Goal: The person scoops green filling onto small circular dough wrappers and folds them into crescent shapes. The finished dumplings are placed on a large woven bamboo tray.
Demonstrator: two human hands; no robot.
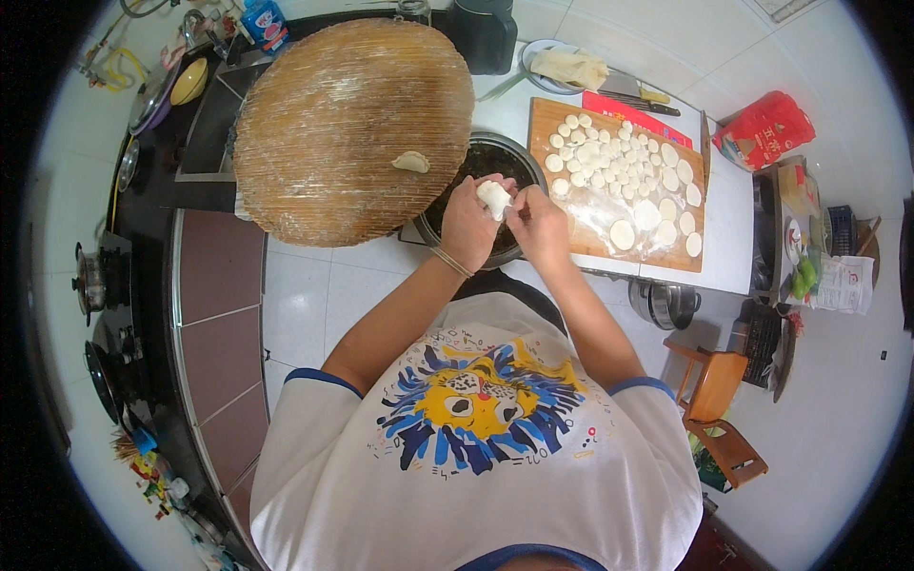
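A white dumpling, its wrapper partly folded, rests in the curled fingers of my left hand. My right hand pinches at the dumpling's right edge. Both hands are over a metal pot with dark filling in it, whose near part they hide. To the left, one finished dumpling lies on a large round woven tray. On the right, a floured wooden board carries many small dough pieces and several flat round wrappers.
Behind the board are a bowl with a pale cloth-like thing over it and a knife. A red flour bag stands at the right. Further left are a sink and dark counter. A wooden chair stands at the lower right.
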